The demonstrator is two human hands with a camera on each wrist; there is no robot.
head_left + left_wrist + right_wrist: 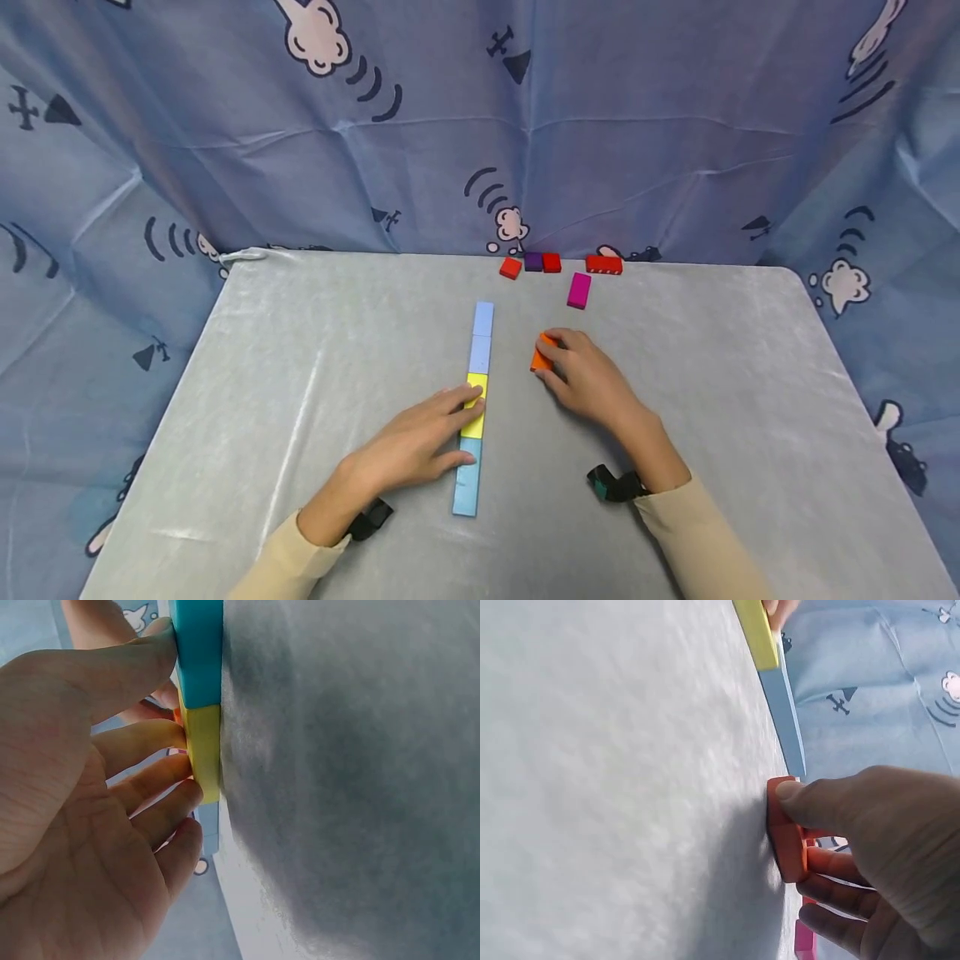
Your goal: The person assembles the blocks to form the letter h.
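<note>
A straight row of blocks lies on the grey cloth: two pale blue blocks (480, 337) at the far end, a yellow block (472, 427) in the middle and a light blue block (466, 487) nearest me. Across the row rests my left hand (416, 437), its fingertips on the yellow block (204, 754) and its thumb on the light blue one, which looks teal (199, 652) in the left wrist view. To the right of the row, my right hand (588, 379) pinches an orange block (539, 361) between thumb and fingers, at the cloth. The right wrist view shows that orange block (787, 851) too.
Near the table's far edge lie an orange-red block (510, 267), a purple block (533, 262), a red block (552, 262) and a longer red block (604, 264). A magenta block (579, 290) sits slightly closer. Patterned blue curtain (420, 167) surrounds the table.
</note>
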